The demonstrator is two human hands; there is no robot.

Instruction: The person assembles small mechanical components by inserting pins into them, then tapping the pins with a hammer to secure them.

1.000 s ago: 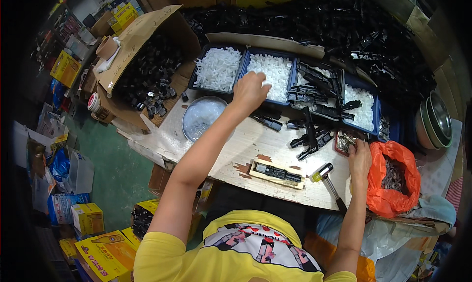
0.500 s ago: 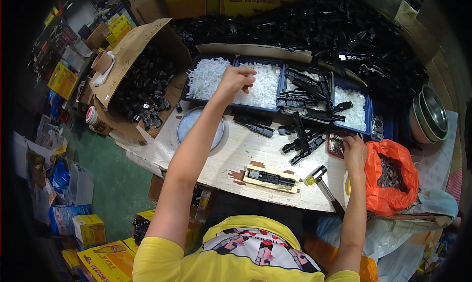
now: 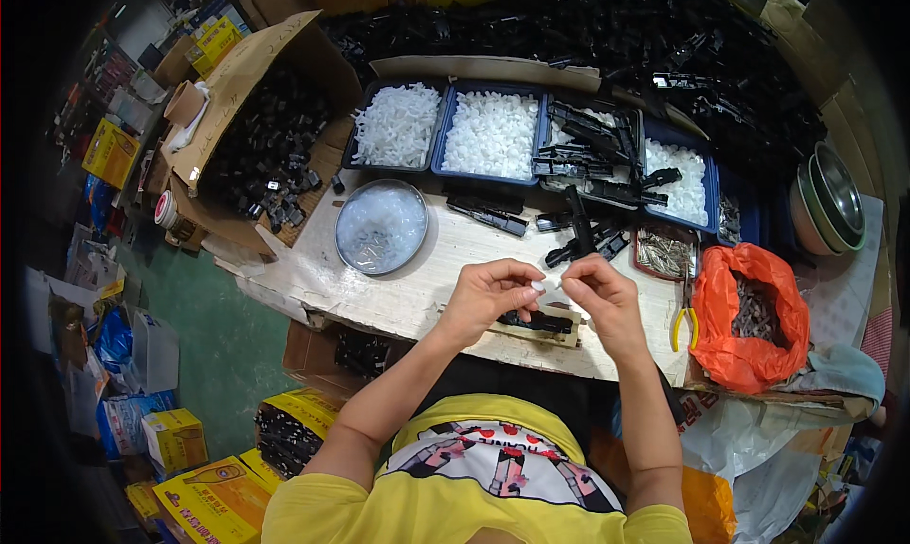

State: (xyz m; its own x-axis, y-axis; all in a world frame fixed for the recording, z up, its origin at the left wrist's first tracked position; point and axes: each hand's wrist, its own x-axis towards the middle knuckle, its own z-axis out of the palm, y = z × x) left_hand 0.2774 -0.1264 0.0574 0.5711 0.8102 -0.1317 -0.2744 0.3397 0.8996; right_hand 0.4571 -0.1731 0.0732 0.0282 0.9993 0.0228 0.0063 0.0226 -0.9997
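My left hand [image 3: 490,303] pinches a small white plastic piece [image 3: 537,286] between thumb and fingertips. Just across from it, my right hand [image 3: 605,304] is closed in a pinch; what its fingertips hold is too small to make out. Both hands are raised over a cream block [image 3: 570,338], in which a black plastic part [image 3: 545,322] lies, partly covered by my left hand. Beyond my right hand sits a shallow red tray [image 3: 695,260] of thin metal pins. Yellow-handled pliers [image 3: 683,328] lie to its right.
Blue bins of white pieces [image 3: 491,135] line the back, with loose black parts [image 3: 581,224] in front. A round metal dish [image 3: 425,229] stands left, near a carton [image 3: 213,132] of black pieces. An orange bag [image 3: 716,340] and nested bowls [image 3: 836,208] are at right.
My left hand has come back from the white-piece bin with a white piece. My right hand has left the pin tray, and both now meet above the block. The hammer is out of sight.
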